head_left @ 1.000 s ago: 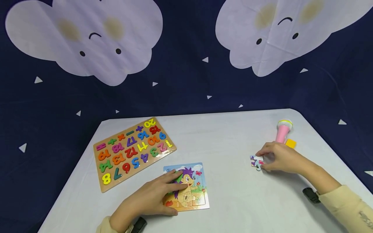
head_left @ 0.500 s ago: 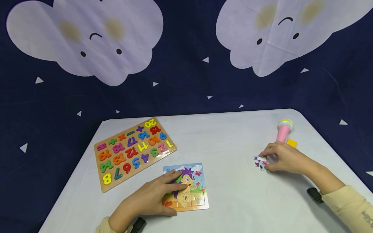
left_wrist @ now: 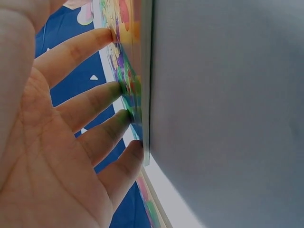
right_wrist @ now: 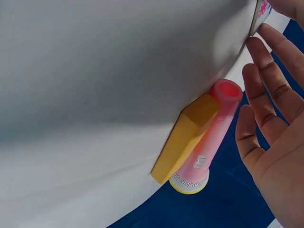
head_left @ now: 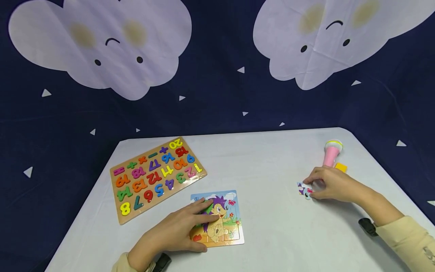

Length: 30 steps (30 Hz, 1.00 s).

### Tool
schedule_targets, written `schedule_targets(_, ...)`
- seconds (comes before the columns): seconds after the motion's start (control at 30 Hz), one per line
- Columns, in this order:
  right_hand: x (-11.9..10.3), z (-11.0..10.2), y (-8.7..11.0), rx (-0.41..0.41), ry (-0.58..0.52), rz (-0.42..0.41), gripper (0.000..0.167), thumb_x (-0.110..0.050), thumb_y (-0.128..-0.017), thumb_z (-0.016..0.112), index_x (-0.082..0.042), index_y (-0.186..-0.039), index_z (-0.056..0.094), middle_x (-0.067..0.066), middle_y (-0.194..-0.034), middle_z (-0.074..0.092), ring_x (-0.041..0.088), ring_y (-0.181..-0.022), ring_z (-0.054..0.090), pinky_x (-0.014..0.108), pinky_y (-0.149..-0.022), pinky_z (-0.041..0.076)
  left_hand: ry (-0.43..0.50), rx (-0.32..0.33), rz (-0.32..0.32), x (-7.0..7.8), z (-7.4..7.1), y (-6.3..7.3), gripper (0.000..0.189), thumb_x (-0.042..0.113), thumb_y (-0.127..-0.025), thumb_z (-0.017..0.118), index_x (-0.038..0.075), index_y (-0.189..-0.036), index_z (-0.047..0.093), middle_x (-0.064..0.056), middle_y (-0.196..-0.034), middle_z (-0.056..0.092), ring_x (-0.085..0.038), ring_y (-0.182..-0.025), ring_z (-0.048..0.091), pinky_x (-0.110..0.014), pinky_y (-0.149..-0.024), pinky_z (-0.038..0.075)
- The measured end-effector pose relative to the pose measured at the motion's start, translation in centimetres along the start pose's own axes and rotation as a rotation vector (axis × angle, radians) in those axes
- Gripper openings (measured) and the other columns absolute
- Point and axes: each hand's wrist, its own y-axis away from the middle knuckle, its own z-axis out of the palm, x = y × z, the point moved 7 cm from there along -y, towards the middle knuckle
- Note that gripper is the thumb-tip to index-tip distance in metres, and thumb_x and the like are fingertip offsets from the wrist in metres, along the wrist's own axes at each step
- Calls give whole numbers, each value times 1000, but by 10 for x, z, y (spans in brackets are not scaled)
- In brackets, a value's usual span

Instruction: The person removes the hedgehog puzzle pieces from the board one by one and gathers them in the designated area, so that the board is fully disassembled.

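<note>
A square jigsaw puzzle [head_left: 227, 223] with a purple-haired hedgehog picture lies on the near middle of the table. My left hand [head_left: 176, 228] rests on its left side with spread fingers; in the left wrist view the fingertips [left_wrist: 124, 116] press on the picture [left_wrist: 127, 71]. To the right, my right hand [head_left: 334, 184] pinches a small white, purple and light-blue puzzle piece [head_left: 304, 190] between thumb and fingers, low at the tabletop. Only the edge of that piece [right_wrist: 261, 13] shows in the right wrist view, where the other fingers stay loosely spread.
At the back left lies a wooden number board [head_left: 156, 177] with colourful numerals and signs. Beyond my right hand are a pink toy microphone [head_left: 330, 154] and a yellow block [head_left: 341, 167], side by side. A dark blue cloth with clouds [head_left: 217, 75] hangs behind the white table [head_left: 258, 158].
My right hand has slid a little to the right with the puzzle piece. My left hand stays on the puzzle.
</note>
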Motion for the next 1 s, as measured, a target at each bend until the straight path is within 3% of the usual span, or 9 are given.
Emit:
schedule_targets(0.3,-14,-1,-3,-15,8,46,43,-29,-75,97,-15,-114,84,-12,-103,73,5,-89,61,26,-76,54,-8,-12,-9,0,0,-1,78,57,-82,90,41,-152,60,2,-176,35,-33,-163,34,-66,-120,45)
schedule_targets(0.53,-59,-3,-23,27,44,26,37,-23,-85,88,-13,-120,81,-6,-102,74,14,-92,67,35,-79,58,-13,55,-7,-3,-7,0,65,54,-90,84,36,-149,64,-4,-173,41,-35,-158,43,-62,-117,50)
schedule_targets(0.73,-102,12,-49,33,-51,0,31,-18,-89,85,-11,-119,79,-4,-98,74,15,-91,69,38,-81,60,-25,125,-66,-11,-15,6,60,43,-95,82,29,-151,64,-9,-170,46,-38,-156,45,-61,-115,52)
schedule_targets(1.0,-151,43,-79,-10,-186,-1,28,-16,-89,84,-8,-116,80,-1,-98,77,14,-90,71,33,-80,60,-6,122,-83,-18,-11,13,56,40,-96,82,33,-149,65,-8,-171,45,-38,-158,42,-62,-119,48)
